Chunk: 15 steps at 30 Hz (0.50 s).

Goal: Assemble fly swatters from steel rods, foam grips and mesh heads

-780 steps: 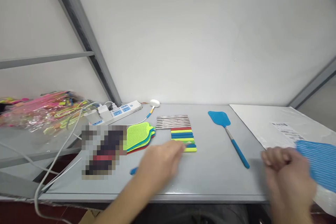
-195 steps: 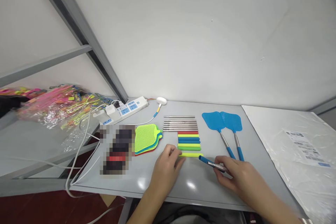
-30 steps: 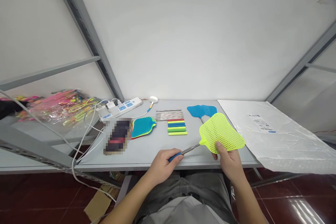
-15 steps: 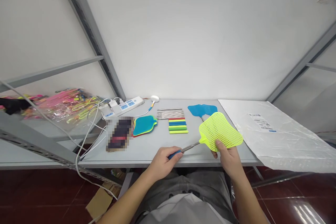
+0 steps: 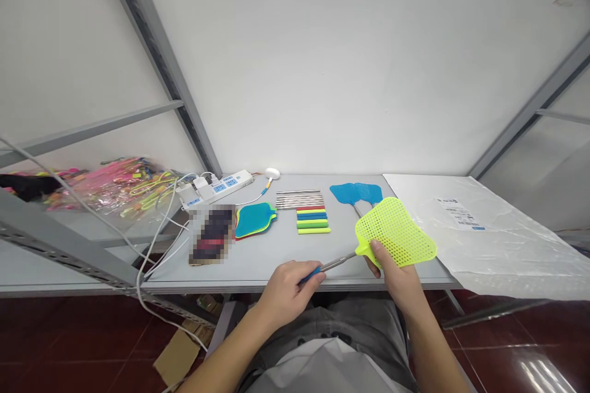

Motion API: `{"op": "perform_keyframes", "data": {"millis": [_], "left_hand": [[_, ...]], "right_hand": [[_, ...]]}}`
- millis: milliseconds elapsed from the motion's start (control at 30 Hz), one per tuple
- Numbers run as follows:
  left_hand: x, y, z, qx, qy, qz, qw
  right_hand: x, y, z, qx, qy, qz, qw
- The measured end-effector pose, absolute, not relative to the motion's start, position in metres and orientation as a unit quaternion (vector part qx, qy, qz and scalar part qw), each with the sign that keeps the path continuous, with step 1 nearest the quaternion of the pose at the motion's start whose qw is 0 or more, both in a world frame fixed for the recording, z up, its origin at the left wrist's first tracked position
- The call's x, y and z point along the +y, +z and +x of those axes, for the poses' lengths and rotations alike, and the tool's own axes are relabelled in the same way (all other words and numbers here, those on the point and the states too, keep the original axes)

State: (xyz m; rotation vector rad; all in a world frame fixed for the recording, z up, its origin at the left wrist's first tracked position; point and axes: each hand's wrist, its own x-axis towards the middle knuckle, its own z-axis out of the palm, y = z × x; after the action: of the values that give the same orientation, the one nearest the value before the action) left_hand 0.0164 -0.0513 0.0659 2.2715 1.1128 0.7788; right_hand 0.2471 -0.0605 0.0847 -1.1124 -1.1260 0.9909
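A fly swatter [image 5: 400, 232] with a yellow-green perforated head, a metal rod and a blue grip is held across the front of the table. My left hand [image 5: 291, 288] is wrapped round the blue grip. With thumb on top, my right hand [image 5: 395, 267] pinches the swatter head near its neck; the fingers beneath are mostly hidden. Beyond it lie blue swatter heads [image 5: 354, 192] with metal rods, partly covered by the yellow-green one. Coloured grip tubes [image 5: 313, 222] lie in a row below several metal rods [image 5: 299, 199]. Left of these is a stack of swatter heads [image 5: 254, 220], blue on top.
A power strip [image 5: 220, 189] with plugs and white cables stands at the back left, beside a small white device [image 5: 272, 173]. White wrapping sheet [image 5: 488, 239] covers the right side. Bagged colourful items [image 5: 124, 187] lie on the left shelf. A blurred object [image 5: 212, 236] lies near the stack.
The swatter head has moved slightly right. My right hand has slid along it toward the neck. My left hand still grips the blue handle.
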Motion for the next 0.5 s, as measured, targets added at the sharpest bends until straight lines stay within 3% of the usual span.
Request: {"op": "perform_keyframes", "data": {"millis": [333,500], "left_hand": [[-0.066,0.096,0.012,0.434,0.239,0.821,0.284],[-0.063,0.099,0.009,0.443,0.212,0.85,0.191]], "right_hand": [[-0.068,0.081,0.231,-0.367,0.498,-0.492,0.612],[-0.059,0.068,0.228,-0.384,0.476,-0.495,0.617]]}}
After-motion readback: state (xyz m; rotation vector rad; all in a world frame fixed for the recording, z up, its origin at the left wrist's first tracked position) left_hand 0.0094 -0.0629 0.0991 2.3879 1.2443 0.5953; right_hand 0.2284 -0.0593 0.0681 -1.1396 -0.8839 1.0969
